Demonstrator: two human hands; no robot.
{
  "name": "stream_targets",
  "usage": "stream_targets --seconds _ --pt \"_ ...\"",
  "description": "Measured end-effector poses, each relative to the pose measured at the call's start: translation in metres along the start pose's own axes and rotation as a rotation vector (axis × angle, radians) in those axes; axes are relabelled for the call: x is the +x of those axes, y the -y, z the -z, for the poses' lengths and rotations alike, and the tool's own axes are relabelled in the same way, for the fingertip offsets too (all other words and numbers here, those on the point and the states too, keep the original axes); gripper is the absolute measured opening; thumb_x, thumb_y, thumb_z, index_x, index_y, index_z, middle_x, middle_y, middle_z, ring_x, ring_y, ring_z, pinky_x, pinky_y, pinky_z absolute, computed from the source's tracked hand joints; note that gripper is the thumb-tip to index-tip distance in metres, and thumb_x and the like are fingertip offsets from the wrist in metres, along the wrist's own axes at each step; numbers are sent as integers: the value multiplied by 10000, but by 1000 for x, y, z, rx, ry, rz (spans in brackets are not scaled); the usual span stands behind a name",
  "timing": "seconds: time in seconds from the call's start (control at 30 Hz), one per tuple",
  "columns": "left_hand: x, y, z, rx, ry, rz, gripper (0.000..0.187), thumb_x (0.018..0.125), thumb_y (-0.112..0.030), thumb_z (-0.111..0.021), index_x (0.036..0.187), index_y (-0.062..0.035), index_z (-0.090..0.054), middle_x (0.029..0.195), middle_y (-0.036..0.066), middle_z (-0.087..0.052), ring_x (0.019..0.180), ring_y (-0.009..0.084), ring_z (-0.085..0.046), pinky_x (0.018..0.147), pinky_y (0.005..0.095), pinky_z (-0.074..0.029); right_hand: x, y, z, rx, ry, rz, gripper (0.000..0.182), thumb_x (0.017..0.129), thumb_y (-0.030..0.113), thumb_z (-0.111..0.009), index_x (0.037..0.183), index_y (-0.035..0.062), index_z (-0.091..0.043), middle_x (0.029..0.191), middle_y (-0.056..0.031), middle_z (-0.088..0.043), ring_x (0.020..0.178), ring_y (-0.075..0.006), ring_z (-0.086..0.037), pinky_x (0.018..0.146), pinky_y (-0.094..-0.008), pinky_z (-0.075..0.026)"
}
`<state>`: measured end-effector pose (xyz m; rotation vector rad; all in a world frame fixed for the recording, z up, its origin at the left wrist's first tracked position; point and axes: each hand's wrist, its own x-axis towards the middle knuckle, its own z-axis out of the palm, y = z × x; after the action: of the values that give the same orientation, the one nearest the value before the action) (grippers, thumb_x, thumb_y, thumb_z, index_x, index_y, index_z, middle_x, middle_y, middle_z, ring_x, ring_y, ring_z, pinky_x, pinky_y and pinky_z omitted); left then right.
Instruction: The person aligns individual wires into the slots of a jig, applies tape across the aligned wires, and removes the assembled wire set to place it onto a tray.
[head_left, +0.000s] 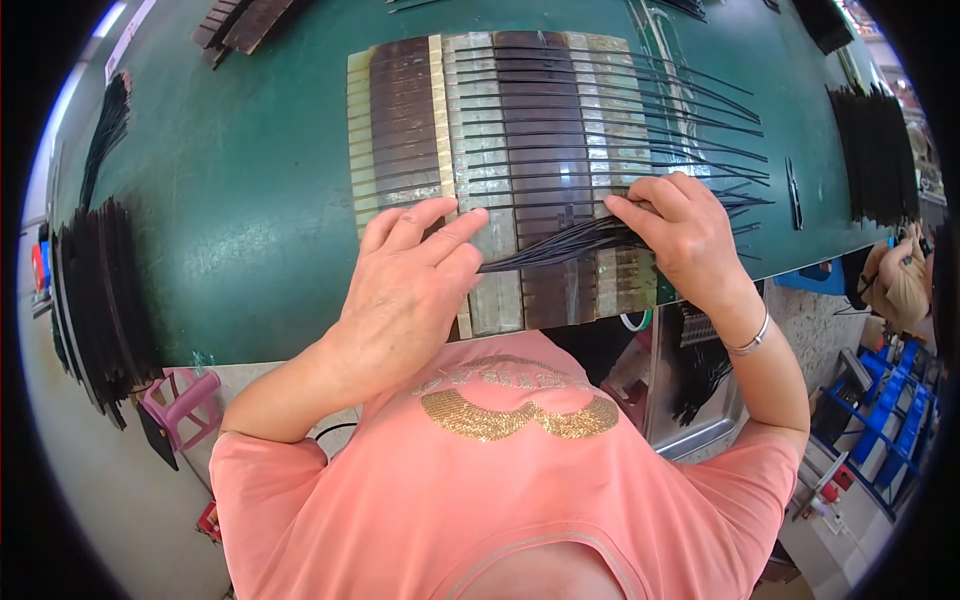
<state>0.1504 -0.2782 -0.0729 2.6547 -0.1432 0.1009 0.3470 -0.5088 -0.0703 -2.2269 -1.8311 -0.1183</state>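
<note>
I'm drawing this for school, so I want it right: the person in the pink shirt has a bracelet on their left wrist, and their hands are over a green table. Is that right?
Almost! The bracelet is on the right wrist, not the left, as the head view shows. The pink shirt and the hands over a green table are right.

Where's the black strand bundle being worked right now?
Head view, centre: the bundle crosses over the near part of the slotted board, stretching between the left hand and the right hand.
</note>
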Motion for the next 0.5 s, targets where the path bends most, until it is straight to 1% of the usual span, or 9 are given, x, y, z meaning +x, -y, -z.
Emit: stream_targets --seconds 0.03,0.13,0.23,0.27,0.33,0.37,0.43,0.5 --pt "0 0 0 5 2 0 126 748 0 -666 862 -29 -619 1278 102 -622 1221 331 -508 974 479 -377 -4 -1 3 -16 46 -15 300 709 55 -641 998 73 -716 984 -44 -615 879 -223 -591 751 -351 -485" --pt "2 -3 2 8 -38 -18 139 745 -1 -671 865 -28 -606 1174 109 -640 1135 337 -535 924 461 -402 -6 -4 11 -78 -11 2 319 713 65 -681 1031 78 -707 1013 -59 -629 914 -245 -604 777 -369 -485" --pt "4 -13 2 -118 -30 43 114 785 -42 -676 870 -31 -602 964 107 -637 957 318 -567 819 429 -422 12 30 8 308 -119 -57 316 713 86 -730 1027 81 -702 1047 -82 -634 921 -265 -612 800 -387 -481" --pt "5 -15 2 -132 7 56 105 801 -59 -674 873 -32 -603 904 105 -622 897 314 -561 783 426 -419 20 41 4 404 -143 -48 270 719 94 -751 982 79 -692 983 -74 -642 881 -266 -614 784 -378 -480" --pt "5 -19 4 -157 75 85 100 833 -92 -671 878 -32 -604 784 102 -590 778 308 -549 712 419 -411 27 49 -6 472 -31 51 210 728 77 -733 931 72 -678 904 -56 -643 854 -260 -613 764 -371 -481" --pt "4 -19 4 -155 75 83 97 843 -101 -667 880 -33 -609 764 99 -591 757 306 -549 698 418 -408 30 51 -11 441 -61 59 161 741 75 -728 891 73 -669 839 -48 -636 826 -260 -609 741 -367 -479" --pt "0 -16 4 -152 70 84 96 863 -120 -659 884 -34 -620 724 94 -591 715 301 -548 671 416 -402 30 49 -12 508 -64 35 144 751 78 -729 885 61 -679 850 -61 -643 809 -268 -616 721 -365 -487" --pt "-4 -12 1 -160 60 100 102 860 -123 -662 888 -31 -627 726 98 -595 715 305 -548 668 415 -404 28 43 -10 574 -62 -22 130 762 78 -728 882 47 -689 850 -75 -650 791 -278 -625 699 -367 -497"
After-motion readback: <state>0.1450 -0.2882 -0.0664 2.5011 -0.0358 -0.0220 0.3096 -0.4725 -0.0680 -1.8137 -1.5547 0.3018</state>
